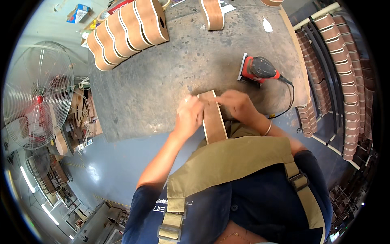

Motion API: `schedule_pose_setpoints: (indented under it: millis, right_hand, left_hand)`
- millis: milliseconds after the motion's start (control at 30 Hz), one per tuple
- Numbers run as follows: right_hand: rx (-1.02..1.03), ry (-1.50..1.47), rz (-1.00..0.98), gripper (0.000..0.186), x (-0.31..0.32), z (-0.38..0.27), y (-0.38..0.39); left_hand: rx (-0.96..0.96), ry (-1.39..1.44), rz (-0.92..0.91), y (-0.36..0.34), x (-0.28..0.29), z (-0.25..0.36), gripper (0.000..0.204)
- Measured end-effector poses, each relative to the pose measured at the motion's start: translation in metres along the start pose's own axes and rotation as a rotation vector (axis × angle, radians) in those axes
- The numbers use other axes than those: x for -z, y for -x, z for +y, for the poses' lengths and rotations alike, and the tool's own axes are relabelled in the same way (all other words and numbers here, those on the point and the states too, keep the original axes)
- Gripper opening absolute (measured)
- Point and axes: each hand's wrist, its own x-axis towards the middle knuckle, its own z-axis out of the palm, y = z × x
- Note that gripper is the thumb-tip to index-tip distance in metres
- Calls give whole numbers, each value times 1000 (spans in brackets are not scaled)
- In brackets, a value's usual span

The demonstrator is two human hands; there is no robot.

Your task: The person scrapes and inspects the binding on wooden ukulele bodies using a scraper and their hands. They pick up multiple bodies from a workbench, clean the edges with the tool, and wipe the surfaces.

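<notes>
A small guitar-shaped wooden instrument body [214, 122] stands on edge between my hands, its brown side facing up with pale binding along both edges. It leans from the table's near edge toward my apron. My left hand [189, 116] is closed against the body's left edge, thumb and fingers near its far end. On the other side my right hand [240, 106] has its fingers curled together, fingertips touching the far right edge. That hand is somewhat blurred, and whatever it may pinch is hidden.
A red and black electric sander [262, 70] lies on the worktable [162, 89] to the right, its cord trailing. A row of instrument bodies [128, 32] stands far left, another body [212, 14] far centre. A white bottle [267, 24] lies beyond the sander. Racks [341, 81] stand right, a fan [39, 97] left.
</notes>
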Motion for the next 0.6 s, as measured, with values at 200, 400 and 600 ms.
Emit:
schedule_pose_setpoints:
  millis: [200,400,600]
  right_hand:
    - [-46,21,-149,34,9,30,-31]
    - [110,-4,-15,41,5,-1,16]
    - [-103,-169,-271,44,18,-16,40]
  left_hand:
    - [152,157,-63,-38,-2,-16,11]
    - [-151,-48,-34,5,2,9,23]
    - [45,191,-160,23,4,37,14]
